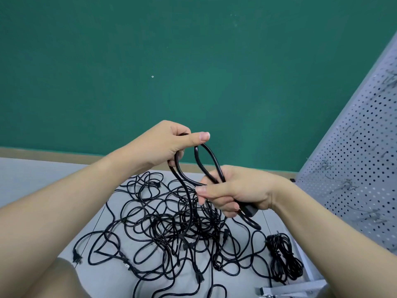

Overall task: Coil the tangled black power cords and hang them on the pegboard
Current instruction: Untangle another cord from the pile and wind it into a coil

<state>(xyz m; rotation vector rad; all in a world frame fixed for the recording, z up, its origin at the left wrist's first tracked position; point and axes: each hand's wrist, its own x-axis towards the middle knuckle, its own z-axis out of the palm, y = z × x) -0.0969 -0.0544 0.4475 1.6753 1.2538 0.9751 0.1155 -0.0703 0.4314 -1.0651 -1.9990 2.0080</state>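
Black cord is held up above the tangled pile, looped between both hands. Head view: left hand pinches the top of a loop between thumb and curled fingers; right hand grips the gathered strands, with a plug end sticking out below its palm. One strand trails down from the left hand into the pile on the grey floor. Right of the pile lies one bundled cord; further right stands the pegboard with bare hooks. Judged step: coiling, early. Next move likely calls for drawing more slack free and laying another loop into the right hand.
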